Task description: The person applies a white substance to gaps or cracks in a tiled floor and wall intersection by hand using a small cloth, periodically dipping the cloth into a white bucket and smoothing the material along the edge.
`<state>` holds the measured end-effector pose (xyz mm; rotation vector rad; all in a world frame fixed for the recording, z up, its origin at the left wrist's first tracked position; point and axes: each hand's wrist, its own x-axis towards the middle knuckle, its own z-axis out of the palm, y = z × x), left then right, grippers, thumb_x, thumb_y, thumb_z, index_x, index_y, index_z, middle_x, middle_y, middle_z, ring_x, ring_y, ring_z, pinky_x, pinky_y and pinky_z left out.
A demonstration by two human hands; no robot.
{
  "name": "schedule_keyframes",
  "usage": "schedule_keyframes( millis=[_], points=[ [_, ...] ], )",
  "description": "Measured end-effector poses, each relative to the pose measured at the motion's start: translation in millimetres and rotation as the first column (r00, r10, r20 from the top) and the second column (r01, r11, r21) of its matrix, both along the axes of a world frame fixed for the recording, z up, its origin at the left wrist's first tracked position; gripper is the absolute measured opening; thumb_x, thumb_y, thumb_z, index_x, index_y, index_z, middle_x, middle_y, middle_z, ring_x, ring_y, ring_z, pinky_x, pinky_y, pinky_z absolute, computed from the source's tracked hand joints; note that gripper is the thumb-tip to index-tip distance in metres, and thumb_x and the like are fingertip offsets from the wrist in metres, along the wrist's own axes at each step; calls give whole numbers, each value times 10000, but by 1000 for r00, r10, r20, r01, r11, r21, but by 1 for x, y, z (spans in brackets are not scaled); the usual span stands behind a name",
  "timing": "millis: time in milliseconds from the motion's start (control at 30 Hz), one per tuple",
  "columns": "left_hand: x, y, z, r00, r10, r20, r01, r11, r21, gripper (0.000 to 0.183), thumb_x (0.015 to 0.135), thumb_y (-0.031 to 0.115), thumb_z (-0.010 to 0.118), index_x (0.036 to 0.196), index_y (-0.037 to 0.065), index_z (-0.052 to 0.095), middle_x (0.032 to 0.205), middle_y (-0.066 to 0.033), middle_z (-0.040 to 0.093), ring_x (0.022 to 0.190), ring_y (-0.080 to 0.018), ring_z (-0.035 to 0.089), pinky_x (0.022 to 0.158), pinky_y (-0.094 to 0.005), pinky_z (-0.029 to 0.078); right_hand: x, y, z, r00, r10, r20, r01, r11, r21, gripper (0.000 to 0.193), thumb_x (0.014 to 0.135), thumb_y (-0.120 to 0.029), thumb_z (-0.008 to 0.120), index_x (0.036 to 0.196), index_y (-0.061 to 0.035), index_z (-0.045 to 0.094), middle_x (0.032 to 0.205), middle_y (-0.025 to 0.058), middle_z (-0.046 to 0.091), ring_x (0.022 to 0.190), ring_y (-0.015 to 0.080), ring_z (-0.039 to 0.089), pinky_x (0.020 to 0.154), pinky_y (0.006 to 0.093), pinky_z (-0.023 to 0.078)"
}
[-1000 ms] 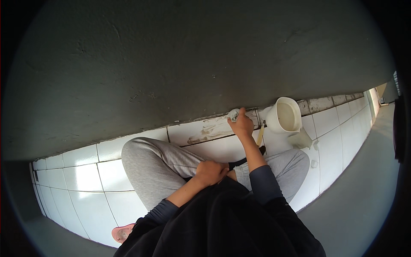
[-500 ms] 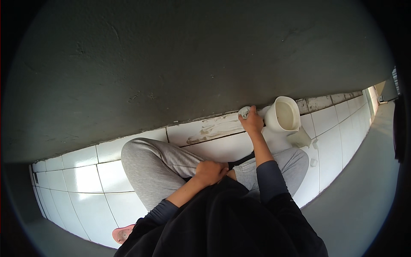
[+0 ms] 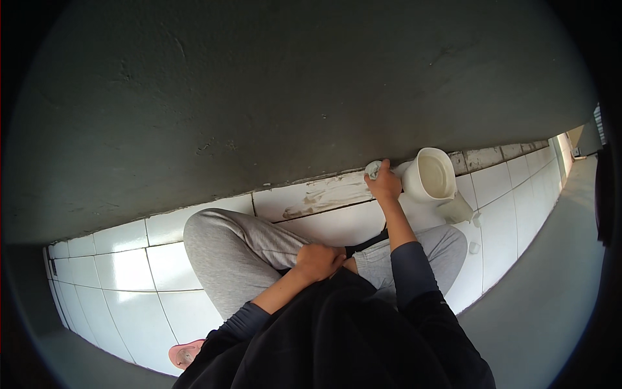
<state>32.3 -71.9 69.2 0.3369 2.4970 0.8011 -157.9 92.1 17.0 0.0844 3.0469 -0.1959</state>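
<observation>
My right hand [image 3: 385, 183] is closed on a small crumpled whitish cloth [image 3: 373, 170], held at the far edge of the tiled strip, against the dark wall. Just left of it, a white tile [image 3: 327, 196] carries brown-grey smears. Close on the right of that hand stands a white plastic jug [image 3: 421, 180] with pale liquid inside. My left hand [image 3: 317, 261] rests in my lap by my ankle, fingers curled together, with nothing visible in them.
A dark grey wall [image 3: 259, 91] rises along the far side. Beside the jug lies a pale translucent piece [image 3: 456, 209], with small clear scraps [image 3: 475, 247] on the tiles near my knee. A pink sandal [image 3: 186, 354] is at the lower left.
My right hand has shifted very slightly right with the cloth, staying by the wall. My left hand has stayed in place.
</observation>
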Motion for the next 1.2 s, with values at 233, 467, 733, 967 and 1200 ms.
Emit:
schedule_keyframes(
  millis=[233,467,733,967,1200],
  points=[
    [1,-1,-5,999,-15,47,17,998,-54,398,874,420,398,841,137,676,735,-133,635,724,-298,622,628,-419,490,-6,9,0,994,-105,39,107,993,-55,542,711,-382,660,1028,-67,354,798,152,638,731,315,631,599,425,498],
    [-2,2,-2,1000,-16,-1,16,1000,-1,397,875,421,394,850,142,675,735,-131,636,730,-303,622,628,-416,491,-13,22,-6,998,-65,9,65,997,-34,567,707,-395,654,1059,-70,352,813,166,639,774,332,629,646,437,498],
    [2,-1,-4,1000,-4,27,5,999,-53,390,875,421,394,856,152,675,745,-127,640,733,-302,622,633,-413,493,-11,17,2,989,-143,45,147,984,-100,552,714,-401,644,1045,-66,356,801,158,638,748,327,628,627,454,494],
    [0,0,2,1000,17,-10,-17,1000,12,397,876,417,390,844,144,677,738,-126,639,729,-307,622,628,-415,493,-4,4,-4,997,-74,16,75,995,-64,569,712,-389,661,1069,-84,340,816,150,640,751,323,631,631,428,502],
    [1,-2,2,1000,5,13,-4,998,-64,401,871,417,398,812,138,681,707,-130,634,702,-309,621,619,-414,490,14,-29,3,994,60,87,-57,998,-38,590,700,-392,667,1068,-55,351,755,161,635,730,322,633,617,422,503]
  ],
)
